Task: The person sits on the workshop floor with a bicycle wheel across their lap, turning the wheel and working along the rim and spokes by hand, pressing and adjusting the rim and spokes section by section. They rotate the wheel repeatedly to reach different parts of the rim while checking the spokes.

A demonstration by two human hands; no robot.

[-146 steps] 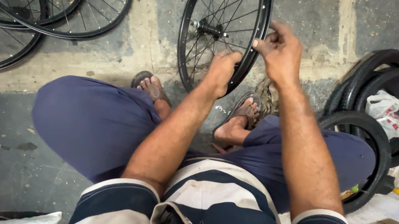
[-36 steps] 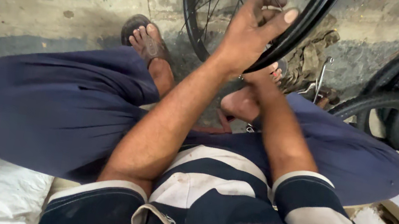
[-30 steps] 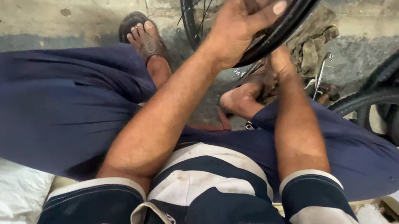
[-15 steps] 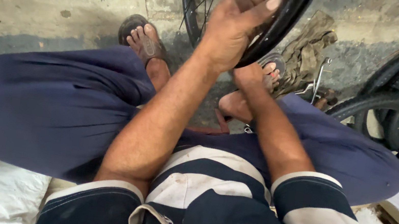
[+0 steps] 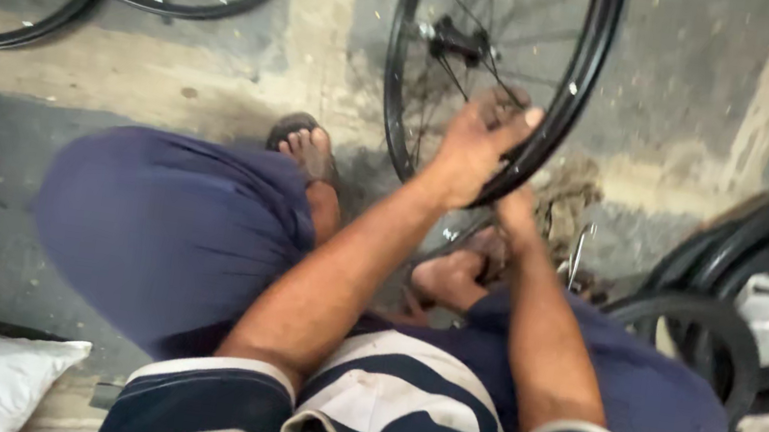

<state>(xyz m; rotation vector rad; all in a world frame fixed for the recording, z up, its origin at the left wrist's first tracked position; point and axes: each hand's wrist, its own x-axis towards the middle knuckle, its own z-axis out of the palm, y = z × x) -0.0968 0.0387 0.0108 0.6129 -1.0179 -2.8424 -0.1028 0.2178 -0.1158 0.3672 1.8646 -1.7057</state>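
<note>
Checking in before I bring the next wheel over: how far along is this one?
Done: the wheel stands upright, bare of any tyre, spokes and hub in place. In hand: the left hand grips its rim; the right hand is low behind it, its grip hidden. Left: tyres lie unfitted alongside.

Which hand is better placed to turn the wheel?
Probably the left hand: it already grips the wheel at the rim. The right hand sits lower, mostly hidden behind it.
</note>
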